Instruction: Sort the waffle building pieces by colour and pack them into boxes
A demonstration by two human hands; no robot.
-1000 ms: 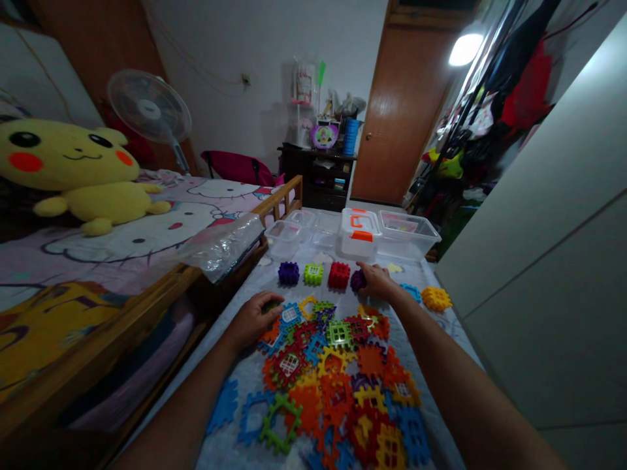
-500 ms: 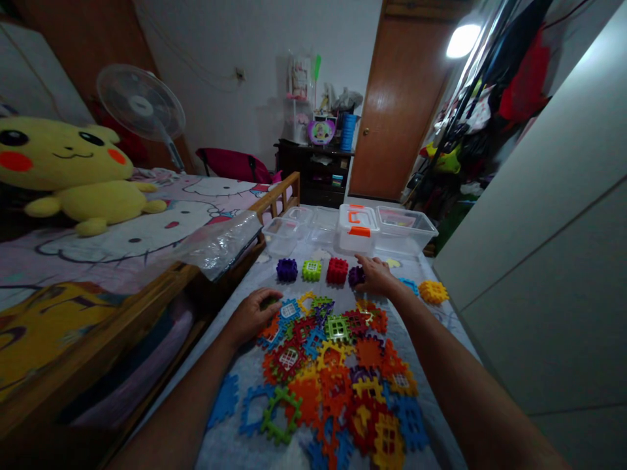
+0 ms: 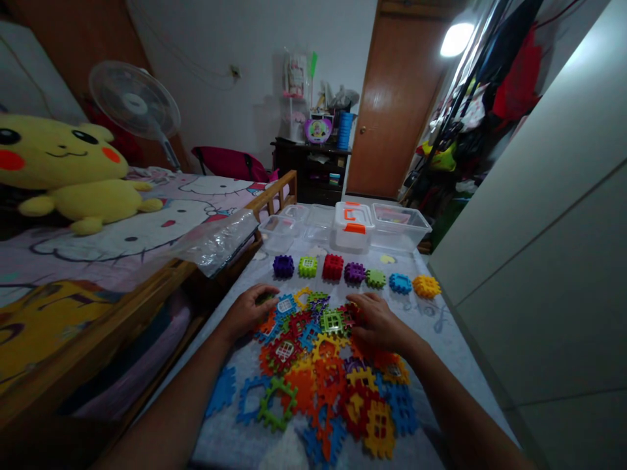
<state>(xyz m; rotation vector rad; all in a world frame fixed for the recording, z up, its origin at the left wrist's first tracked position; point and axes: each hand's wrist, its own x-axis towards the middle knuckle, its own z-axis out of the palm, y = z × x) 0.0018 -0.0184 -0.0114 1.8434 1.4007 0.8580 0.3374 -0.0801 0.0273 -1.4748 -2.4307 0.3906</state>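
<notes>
Head view: on the counter (image 3: 230,434), heaped flat, notched, multicoloured plastic pieces (image 3: 301,388); over the heap's upper right, right hand (image 3: 379,318), fingers curved; at upper left, left hand (image 3: 247,313), fingers bent over a dark-green plastic piece (image 3: 265,299). Cannot tell whether gripping.

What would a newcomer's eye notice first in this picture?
Most likely the heap of bright pieces on the table, with the left hand at its left edge and the right hand over its right side. Beyond it, a row of pieces crosses the table. On the bed at the left sits a big yellow plush.
</notes>
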